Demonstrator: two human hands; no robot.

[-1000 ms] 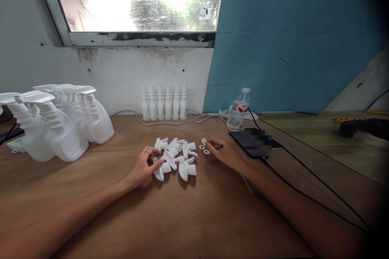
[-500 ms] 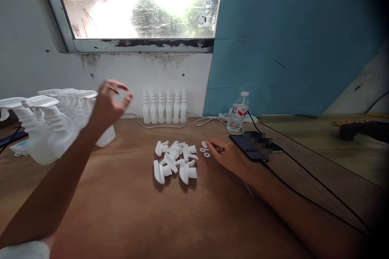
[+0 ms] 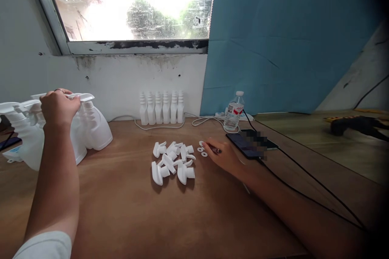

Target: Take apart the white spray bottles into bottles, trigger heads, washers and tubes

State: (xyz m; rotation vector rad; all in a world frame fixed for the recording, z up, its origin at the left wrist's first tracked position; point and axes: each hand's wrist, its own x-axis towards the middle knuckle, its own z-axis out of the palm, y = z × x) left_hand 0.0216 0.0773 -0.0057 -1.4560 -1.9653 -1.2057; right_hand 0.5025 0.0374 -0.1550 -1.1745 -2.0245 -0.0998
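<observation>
Spray bottles [image 3: 100, 131], white plastic with trigger tops, stand upright in a tight cluster at the left of the brown tabletop [image 3: 121, 202], and my left hand [image 3: 57, 109] is on top of the group. Its fingers [image 3: 64, 90] curl over a white trigger head [image 3: 86, 97], with the thumb toward the right; the back of my own hand hides most of the contact, so I cannot tell how far they close or whether they grip it. My right hand [image 3: 223, 156] rests low at the tabletop, right of the middle, its fingers bent inward and close together. Their tips come right beside a few small white washers [image 3: 204, 154] lying flat; I cannot tell whether one is pinched there. Between my two hands, nearer the right, loose white sprayer heads [image 3: 185, 173] lie on their sides in a small heap, some touching one another. Farther back, six slim white bottles [image 3: 158, 109] with ribbed necks stand in a row near the wall [image 3: 121, 75], and a pale cable [image 3: 147, 128] loops in front of them. Beyond my right hand, a clear water bottle [image 3: 232, 115] with a red and white label stands upright, and a dark phone [image 3: 243, 145] lies flat just in front of it. Behind everything are a window [image 3: 136, 20] and, to its right, a blue cloth [image 3: 258, 48] hanging down.
</observation>
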